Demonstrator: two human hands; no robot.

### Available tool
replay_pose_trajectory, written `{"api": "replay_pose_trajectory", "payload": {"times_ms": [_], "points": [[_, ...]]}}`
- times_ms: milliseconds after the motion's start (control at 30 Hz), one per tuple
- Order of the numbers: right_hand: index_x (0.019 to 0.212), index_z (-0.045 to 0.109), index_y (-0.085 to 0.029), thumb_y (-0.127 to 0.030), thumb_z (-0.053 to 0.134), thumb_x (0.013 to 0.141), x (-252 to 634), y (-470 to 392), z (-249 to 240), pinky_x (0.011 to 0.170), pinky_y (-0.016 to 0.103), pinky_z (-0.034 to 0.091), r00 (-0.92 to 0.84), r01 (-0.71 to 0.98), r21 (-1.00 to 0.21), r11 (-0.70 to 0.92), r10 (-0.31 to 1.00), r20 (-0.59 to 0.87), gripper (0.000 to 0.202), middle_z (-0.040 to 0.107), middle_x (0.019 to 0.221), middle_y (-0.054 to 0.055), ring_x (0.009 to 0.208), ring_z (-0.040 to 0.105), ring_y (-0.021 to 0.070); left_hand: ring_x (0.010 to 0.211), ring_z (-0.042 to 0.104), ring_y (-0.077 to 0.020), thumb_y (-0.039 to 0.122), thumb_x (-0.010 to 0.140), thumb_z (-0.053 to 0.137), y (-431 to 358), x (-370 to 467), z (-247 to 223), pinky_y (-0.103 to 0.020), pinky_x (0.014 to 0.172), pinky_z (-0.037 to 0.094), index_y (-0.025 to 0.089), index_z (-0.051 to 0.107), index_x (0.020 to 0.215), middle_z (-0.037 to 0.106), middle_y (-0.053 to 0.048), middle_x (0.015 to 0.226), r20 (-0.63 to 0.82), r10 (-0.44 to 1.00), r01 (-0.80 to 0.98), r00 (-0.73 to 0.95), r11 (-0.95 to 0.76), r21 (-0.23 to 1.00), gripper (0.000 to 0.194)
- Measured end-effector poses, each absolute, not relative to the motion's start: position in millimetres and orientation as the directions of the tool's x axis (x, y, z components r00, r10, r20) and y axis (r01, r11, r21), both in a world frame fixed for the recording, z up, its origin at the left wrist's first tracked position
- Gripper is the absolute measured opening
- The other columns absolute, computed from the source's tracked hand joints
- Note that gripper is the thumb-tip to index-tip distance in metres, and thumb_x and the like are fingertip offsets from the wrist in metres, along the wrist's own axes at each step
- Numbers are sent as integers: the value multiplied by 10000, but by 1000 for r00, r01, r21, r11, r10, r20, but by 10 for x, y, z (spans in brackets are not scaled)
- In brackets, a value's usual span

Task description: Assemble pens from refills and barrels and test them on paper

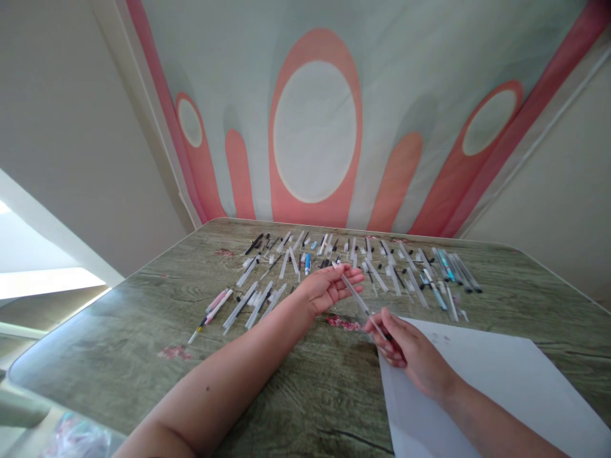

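Note:
A slim, see-through pen (356, 294) slants between my two hands above the table. My left hand (329, 287) pinches its upper end near the thumb, with the other fingers stretched out and palm up. Around its lower, dark-tipped end, the fingers of my right hand (405, 350) are closed, over the corner of a white paper sheet (496, 394). Whether the pen's parts are fully joined I cannot tell. Beyond my left hand lie many clear pen barrels (377, 275), dark caps and thin refills in loose rows. A blue pen piece (307, 262) lies among them.
The wood-patterned table (157, 318) has a rounded left corner. Pink and white pens (219, 305) lie at the left, and several dark-tipped clear pens (465, 273) sit together at the right. A patterned curtain or cloth (315, 127) hangs behind. Below the left edge is a plastic bag (79, 436).

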State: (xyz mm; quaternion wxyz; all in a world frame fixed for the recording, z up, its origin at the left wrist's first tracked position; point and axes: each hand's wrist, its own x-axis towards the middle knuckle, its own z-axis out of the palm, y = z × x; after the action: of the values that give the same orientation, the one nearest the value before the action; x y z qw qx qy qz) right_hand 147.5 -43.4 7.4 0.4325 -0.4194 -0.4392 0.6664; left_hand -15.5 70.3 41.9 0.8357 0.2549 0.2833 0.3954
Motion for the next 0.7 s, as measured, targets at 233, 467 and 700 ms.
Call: {"api": "replay_pose_trajectory", "payload": {"times_ms": [233, 467, 700], "points": [[863, 549, -176, -539, 490, 849, 1505, -423, 41, 423, 218, 131, -260, -56, -991, -123, 960, -105, 368, 275, 574, -78, 461, 188, 62, 907, 660, -224, 133, 900, 431, 784, -189, 362, -429, 876, 498, 74, 565, 886, 668, -168, 954, -290, 862, -612, 415, 500, 612, 147], [922, 546, -179, -526, 361, 910, 1524, -442, 84, 435, 223, 169, -245, -17, -999, -38, 969, -32, 394, 322, 591, -58, 490, 230, 79, 919, 651, -235, 183, 918, 403, 737, -140, 386, -442, 867, 496, 75, 559, 849, 655, -179, 980, -250, 885, -646, 394, 460, 610, 202], [812, 543, -188, -579, 414, 861, 1517, -413, 43, 438, 216, 172, -160, 89, -996, -22, 986, -36, 415, 289, 559, -70, 481, 243, 84, 655, 609, -121, 204, 889, 481, 683, -145, 398, -377, 779, 532, 96, 641, 892, 614, -48, 714, -211, 897, -599, 388, 419, 682, 194]]}}
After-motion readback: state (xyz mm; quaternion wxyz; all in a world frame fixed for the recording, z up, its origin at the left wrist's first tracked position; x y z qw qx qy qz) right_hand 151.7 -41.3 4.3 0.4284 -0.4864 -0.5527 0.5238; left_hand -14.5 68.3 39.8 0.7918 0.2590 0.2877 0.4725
